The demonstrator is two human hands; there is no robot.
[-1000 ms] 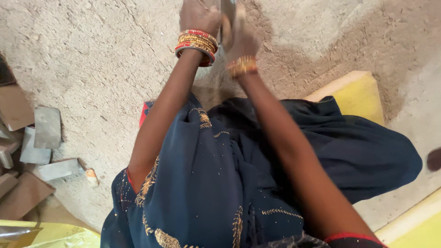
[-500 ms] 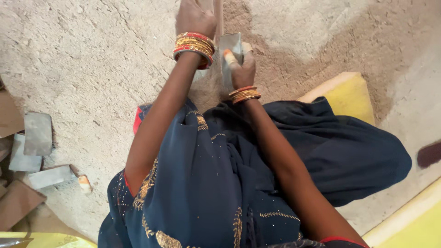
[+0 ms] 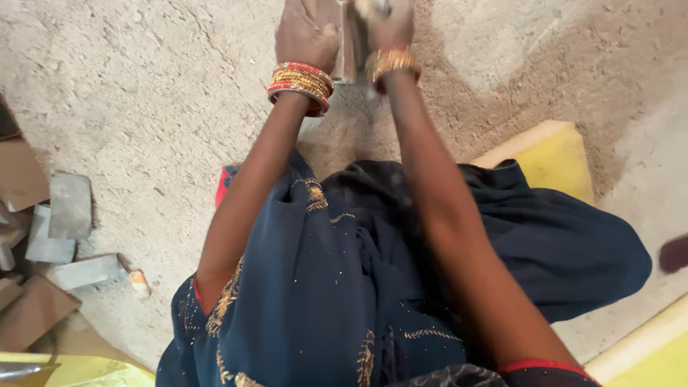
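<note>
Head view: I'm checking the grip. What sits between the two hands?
A grey metal piece stands upright between left hand and right hand, both touching it.

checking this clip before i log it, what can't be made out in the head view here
- Grey metal piece between the hands: top cut off by the upper frame edge, shape unclear.
- Left hand and right hand: fingertips cut off, right blurred.
- Dark object at right edge: cut off, unidentifiable.
- Grey blocks at left: partly overlapped.

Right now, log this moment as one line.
left hand: on grey metal piece | right hand: gripping it | sandy floor | grey blocks left
</note>
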